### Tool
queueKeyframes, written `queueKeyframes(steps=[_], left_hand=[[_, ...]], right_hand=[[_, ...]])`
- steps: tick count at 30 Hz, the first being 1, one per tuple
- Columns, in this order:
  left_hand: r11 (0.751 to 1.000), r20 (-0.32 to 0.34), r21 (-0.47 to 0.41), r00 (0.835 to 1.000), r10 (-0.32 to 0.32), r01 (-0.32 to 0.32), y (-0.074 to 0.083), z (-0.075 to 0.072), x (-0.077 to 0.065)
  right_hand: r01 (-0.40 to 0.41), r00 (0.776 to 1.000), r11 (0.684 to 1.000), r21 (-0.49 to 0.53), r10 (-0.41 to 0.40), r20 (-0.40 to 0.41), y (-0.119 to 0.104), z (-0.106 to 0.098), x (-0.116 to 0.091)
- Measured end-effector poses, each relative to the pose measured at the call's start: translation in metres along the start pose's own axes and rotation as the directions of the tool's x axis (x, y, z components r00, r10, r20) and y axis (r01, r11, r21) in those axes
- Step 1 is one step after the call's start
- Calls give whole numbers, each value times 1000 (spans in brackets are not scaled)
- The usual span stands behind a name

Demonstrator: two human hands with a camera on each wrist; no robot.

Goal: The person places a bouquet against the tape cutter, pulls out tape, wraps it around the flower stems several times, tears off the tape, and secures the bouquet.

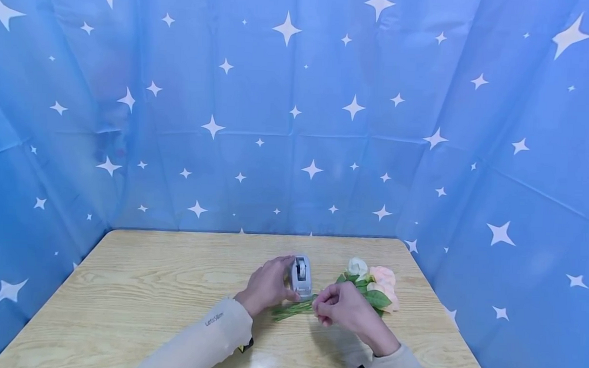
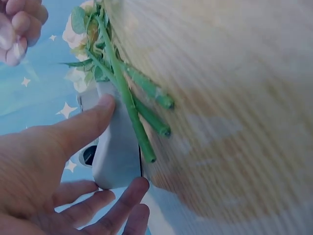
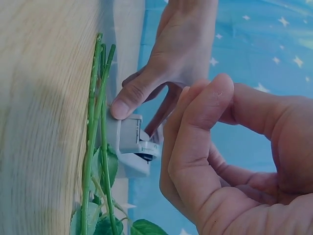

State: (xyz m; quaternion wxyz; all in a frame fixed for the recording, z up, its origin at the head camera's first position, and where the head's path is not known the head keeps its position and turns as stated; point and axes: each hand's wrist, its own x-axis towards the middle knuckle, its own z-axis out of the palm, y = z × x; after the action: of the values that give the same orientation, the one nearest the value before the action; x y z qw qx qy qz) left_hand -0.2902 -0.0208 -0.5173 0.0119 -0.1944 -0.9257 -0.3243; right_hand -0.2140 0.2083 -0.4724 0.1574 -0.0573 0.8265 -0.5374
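Note:
My left hand (image 1: 269,283) grips a light grey tape dispenser (image 1: 301,276) on the table, with thumb and fingers at its sides. A roll of tape (image 1: 301,269) sits inside it. Just in front of the dispenser lie the green stems (image 1: 292,309) of a small bunch of flowers, their cut ends pointing left. Over the stems hovers my right hand (image 1: 343,310), its fingers curled and the thumb meeting the index fingertip (image 3: 222,90). Nothing shows between those tips. Beyond this hand are a white rose (image 1: 357,267), pale pink roses (image 1: 382,279) and green leaves (image 1: 378,299).
The pale wooden table (image 1: 164,288) reaches back to a blue curtain (image 1: 258,96) with white stars, which also hangs along both sides. Dark bands show near both sleeve cuffs (image 1: 236,320).

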Motion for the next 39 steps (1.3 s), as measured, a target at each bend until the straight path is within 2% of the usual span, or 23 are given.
queueKeyframes(steps=[3,7,12,17,21,27,33,39], left_hand=[[999,-4,-34,999,-41,40,1,1,-5],[995,33,-63,996,-81,83,5,-2,-14],[996,116,-81,993,-14,23,9,-6,-26],[997,147,-44,987,72,-66,10,-4,-34],[995,170,-21,980,102,-100,10,-2,-36],[990,179,5,975,135,-138,10,-2,-38],[983,177,10,968,181,-185,10,-3,-41],[981,176,-7,965,194,-196,8,-2,-44]], right_hand=[[-5,1000,1000,5,5,5,1,0,-1],[-5,1000,1000,8,5,8,2,0,-2],[-5,1000,1000,-6,5,-5,5,1,-1],[7,1000,1000,-8,-7,-12,8,4,-1],[5,1000,1000,-19,-5,-11,11,6,-2],[-21,1000,996,-82,19,-25,17,13,-1],[-19,996,987,-163,5,-87,23,24,0],[-37,992,986,-163,16,-128,23,30,2]])
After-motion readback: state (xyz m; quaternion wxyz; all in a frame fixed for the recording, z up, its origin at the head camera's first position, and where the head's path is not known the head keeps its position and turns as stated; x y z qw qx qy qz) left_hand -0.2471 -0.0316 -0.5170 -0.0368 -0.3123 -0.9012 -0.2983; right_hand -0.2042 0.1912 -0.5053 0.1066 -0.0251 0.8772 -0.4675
